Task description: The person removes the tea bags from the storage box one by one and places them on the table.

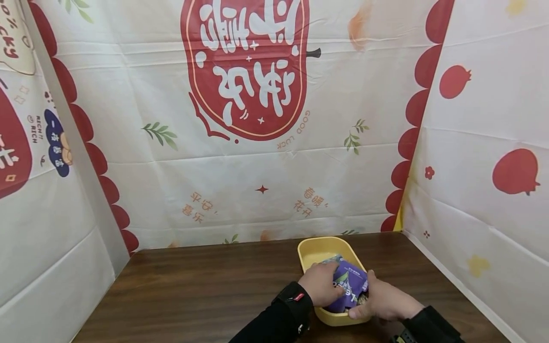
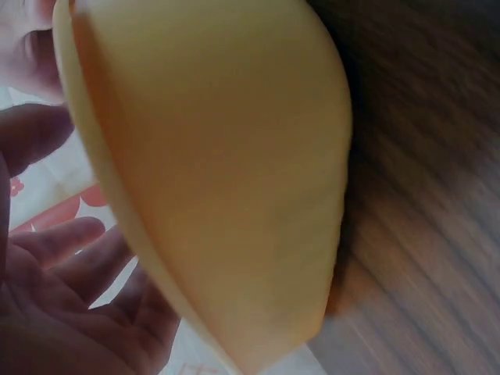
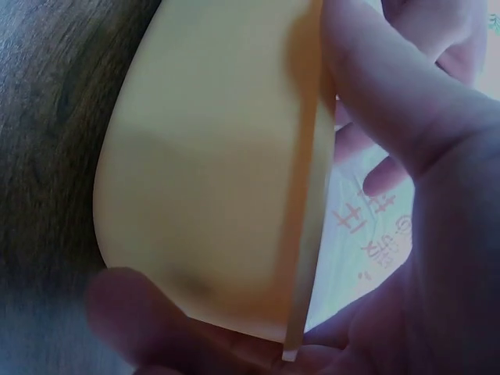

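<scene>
A yellow box (image 2: 219,180) shows me mostly its outer side, its rim (image 2: 107,172) slanting down the left. The left hand (image 2: 86,312) is at that rim, fingers (image 2: 62,237) loosely apart. Wood-grained bench (image 2: 422,195) lies right; white cloth (image 2: 47,186) with red patches shows past the hand.

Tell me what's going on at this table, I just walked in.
A person's left hand is on a purple packet inside a yellow container, while the right hand grips the container's right side. The container stands on a brown wooden table, and the packet lies toward its near end. Whether the left hand is pinching the packet is hard to tell.
</scene>
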### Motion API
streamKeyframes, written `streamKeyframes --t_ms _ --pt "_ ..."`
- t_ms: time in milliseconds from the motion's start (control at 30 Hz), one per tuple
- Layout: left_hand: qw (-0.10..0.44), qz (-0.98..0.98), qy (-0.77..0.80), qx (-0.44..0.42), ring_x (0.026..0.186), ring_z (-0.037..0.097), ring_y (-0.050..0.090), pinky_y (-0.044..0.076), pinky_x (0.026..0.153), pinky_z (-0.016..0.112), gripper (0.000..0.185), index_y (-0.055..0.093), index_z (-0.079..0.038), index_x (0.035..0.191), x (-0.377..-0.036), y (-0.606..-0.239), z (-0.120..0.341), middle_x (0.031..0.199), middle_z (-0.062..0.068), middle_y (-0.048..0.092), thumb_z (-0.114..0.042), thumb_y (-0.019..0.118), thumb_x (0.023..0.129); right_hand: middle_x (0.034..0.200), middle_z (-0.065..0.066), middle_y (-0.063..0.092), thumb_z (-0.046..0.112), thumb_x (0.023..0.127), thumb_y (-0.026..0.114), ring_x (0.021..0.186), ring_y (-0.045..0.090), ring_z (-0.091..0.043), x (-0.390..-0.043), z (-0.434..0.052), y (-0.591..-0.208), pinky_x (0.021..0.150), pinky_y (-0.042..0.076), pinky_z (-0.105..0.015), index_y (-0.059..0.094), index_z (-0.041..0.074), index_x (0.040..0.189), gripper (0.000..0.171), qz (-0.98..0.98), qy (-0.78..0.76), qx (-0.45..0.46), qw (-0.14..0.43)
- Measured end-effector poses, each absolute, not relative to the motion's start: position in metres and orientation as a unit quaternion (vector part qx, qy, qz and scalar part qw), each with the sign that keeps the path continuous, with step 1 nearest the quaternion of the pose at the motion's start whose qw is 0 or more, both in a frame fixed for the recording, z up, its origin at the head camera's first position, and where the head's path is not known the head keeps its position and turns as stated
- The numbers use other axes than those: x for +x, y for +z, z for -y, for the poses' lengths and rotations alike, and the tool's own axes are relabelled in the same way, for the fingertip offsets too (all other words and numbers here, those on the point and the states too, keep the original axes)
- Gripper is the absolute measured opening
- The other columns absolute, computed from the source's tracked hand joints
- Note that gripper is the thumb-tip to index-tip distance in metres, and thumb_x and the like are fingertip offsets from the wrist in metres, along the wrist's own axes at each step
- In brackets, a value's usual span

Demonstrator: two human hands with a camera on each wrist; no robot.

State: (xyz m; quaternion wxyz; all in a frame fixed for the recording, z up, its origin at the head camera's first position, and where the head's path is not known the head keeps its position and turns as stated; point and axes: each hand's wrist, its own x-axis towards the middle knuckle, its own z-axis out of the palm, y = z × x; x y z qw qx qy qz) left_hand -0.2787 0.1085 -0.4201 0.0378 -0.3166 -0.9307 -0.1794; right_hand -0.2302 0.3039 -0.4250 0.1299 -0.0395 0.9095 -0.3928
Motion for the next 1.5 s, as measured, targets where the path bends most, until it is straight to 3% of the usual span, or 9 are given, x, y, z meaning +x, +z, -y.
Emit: streamKeyframes --t_ms 233,433,567,667,733,933,1100,1200,1500 --pt "0.073 0.922 -0.212 -0.315 0.096 0.007 0.058 0.046 0.086 0.025 0.054 0.062 -0.019 0.133 -0.28 -0.425 -0.116 0.109 -0.01 0.066 -0.034 0.08 0.085 0.109 -0.029 0.057 0.035 0.073 0.09 0.094 0.059 -0.037 -0.226 -0.301 -0.426 0.074 0.053 -0.054 -0.021 -0.026 0.136 0.141 -0.907 -0.404 -0.012 0.121" --pt "0.009 0.895 -0.326 -0.303 0.081 0.002 0.056 0.048 0.075 0.022 0.062 0.055 -0.018 0.138 -0.28 -0.421 -0.117 0.091 -0.007 0.062 -0.019 0.083 0.083 0.103 -0.025 0.057 0.04 0.071 0.089 0.085 0.061 -0.034 -0.225 -0.3 -0.425 0.069 0.055 -0.053 -0.022 -0.022 0.139 0.144 -0.905 -0.407 0.006 0.125" --pt "-0.015 0.879 -0.379 -0.29 0.08 0.003 0.059 0.05 0.073 0.024 0.066 0.05 -0.02 0.144 -0.279 -0.416 -0.108 0.09 -0.005 0.066 -0.012 0.08 0.085 0.104 -0.029 0.057 0.045 0.07 0.089 0.083 0.062 -0.036 -0.229 -0.298 -0.424 0.062 0.055 -0.051 -0.012 -0.023 0.141 0.141 -0.911 -0.392 0.004 0.128" --pt "-0.016 0.861 -0.43 -0.271 0.077 0.006 0.06 0.051 0.068 0.026 0.067 0.048 -0.021 0.147 -0.282 -0.41 -0.094 0.089 -0.004 0.065 -0.007 0.075 0.087 0.111 -0.033 0.057 0.046 0.071 0.088 0.091 0.06 -0.036 -0.232 -0.297 -0.425 0.07 0.054 -0.052 0.002 -0.027 0.14 0.132 -0.923 -0.363 -0.012 0.126" --pt "-0.014 0.845 -0.47 -0.255 0.076 0.008 0.059 0.051 0.064 0.028 0.065 0.047 -0.019 0.147 -0.286 -0.404 -0.081 0.089 -0.003 0.063 -0.005 0.072 0.089 0.114 -0.035 0.056 0.046 0.071 0.088 0.097 0.059 -0.037 -0.234 -0.296 -0.424 0.075 0.052 -0.053 0.008 -0.029 0.139 0.128 -0.93 -0.346 -0.019 0.126" --pt "-0.021 0.793 -0.571 -0.212 0.085 0.015 0.063 0.055 0.067 0.033 0.054 0.049 -0.014 0.144 -0.296 -0.383 -0.02 0.103 0.002 0.064 -0.006 0.067 0.095 0.102 -0.024 0.059 0.051 0.067 0.089 0.084 0.061 -0.033 -0.235 -0.297 -0.421 0.07 0.052 -0.049 0.011 -0.029 0.138 0.132 -0.936 -0.324 -0.004 0.136" --pt "-0.017 0.782 -0.59 -0.198 0.092 0.024 0.065 0.057 0.069 0.038 0.054 0.044 -0.009 0.146 -0.296 -0.376 0.046 0.109 0.011 0.064 -0.003 0.063 0.096 0.102 -0.021 0.057 0.056 0.065 0.088 0.087 0.057 -0.032 -0.235 -0.297 -0.423 0.072 0.052 -0.048 0.017 -0.027 0.136 0.13 -0.936 -0.318 0.001 0.152" --pt "-0.001 0.794 -0.577 -0.19 0.095 0.026 0.065 0.057 0.07 0.039 0.056 0.041 -0.007 0.148 -0.293 -0.373 0.086 0.11 0.013 0.064 -0.004 0.062 0.097 0.098 -0.02 0.057 0.054 0.066 0.088 0.082 0.058 -0.031 -0.236 -0.295 -0.426 0.065 0.052 -0.044 0.016 -0.028 0.136 0.129 -0.932 -0.327 -0.001 0.159" --pt "0.043 0.822 -0.553 -0.127 0.09 0.023 0.066 0.055 0.069 0.04 0.059 0.04 -0.01 0.149 -0.286 -0.353 0.168 0.102 0.011 0.064 -0.002 0.064 0.096 0.103 -0.027 0.058 0.052 0.075 0.084 0.089 0.057 -0.036 -0.239 -0.303 -0.424 0.073 0.051 -0.05 0.014 -0.032 0.132 0.123 -0.942 -0.299 -0.015 0.154"
